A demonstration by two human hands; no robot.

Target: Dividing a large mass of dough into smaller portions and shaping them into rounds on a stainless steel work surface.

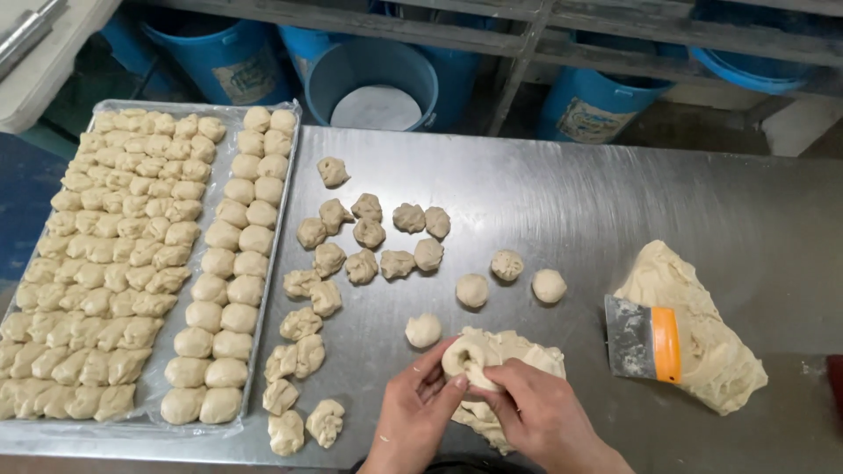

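Note:
Both of my hands work one lump of pale dough (pixel 518 364) at the near edge of the steel table (pixel 615 202). My left hand (pixel 413 412) and my right hand (pixel 540 417) pinch a rounded knob of dough (pixel 465 358) at the lump's top left. Several rough torn dough pieces (pixel 369 233) lie scattered to the left. A few smooth dough balls (pixel 472 290) sit just beyond the lump.
A metal tray (pixel 277 254) at the left holds rows of shaped dough and round balls. A dough scraper with an orange band (pixel 645 338) rests on a larger dough mass (pixel 702 338) at the right. Blue buckets (pixel 373 79) stand behind the table.

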